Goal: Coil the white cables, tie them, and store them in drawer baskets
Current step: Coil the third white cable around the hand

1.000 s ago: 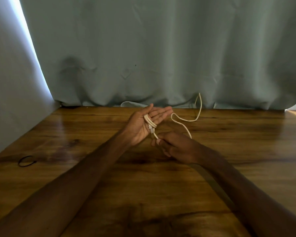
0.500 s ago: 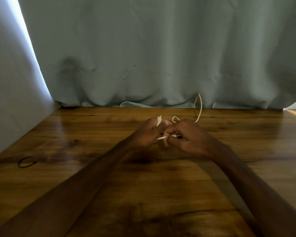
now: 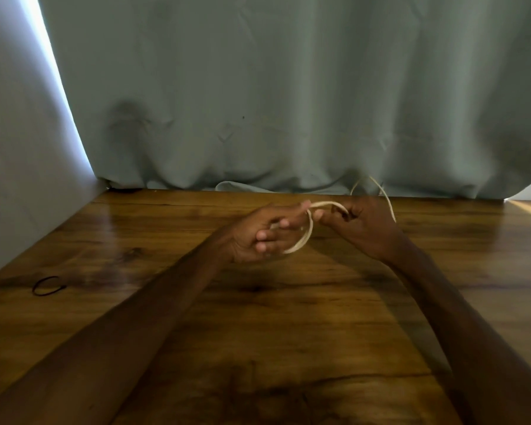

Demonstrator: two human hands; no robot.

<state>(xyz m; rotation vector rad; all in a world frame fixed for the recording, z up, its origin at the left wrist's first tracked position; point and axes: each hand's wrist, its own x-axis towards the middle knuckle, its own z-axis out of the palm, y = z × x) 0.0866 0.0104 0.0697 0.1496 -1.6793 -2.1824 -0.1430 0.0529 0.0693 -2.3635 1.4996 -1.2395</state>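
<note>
Since the white cable (image 3: 307, 234) is wound in a few loose loops round the fingers of the left hand (image 3: 258, 237), its coil sits between the two hands. It hangs off the left fingertips, with its long axis running from their far side down toward the person. The left hand is half curled, with its fingers through the loops, holding them. From the top of the coil a strand arches across to the right hand (image 3: 365, 231), whose curled fingers pinch it. Beyond that hand and to its right, the free length runs off toward the curtain (image 3: 288, 102). So the slack lies on the right hand's side — I judge that hand must feed the next turn. A thin black band (image 3: 48, 286) lies on the desk (image 3: 288, 332) well to the left of the left hand — perhaps the tie.
</note>
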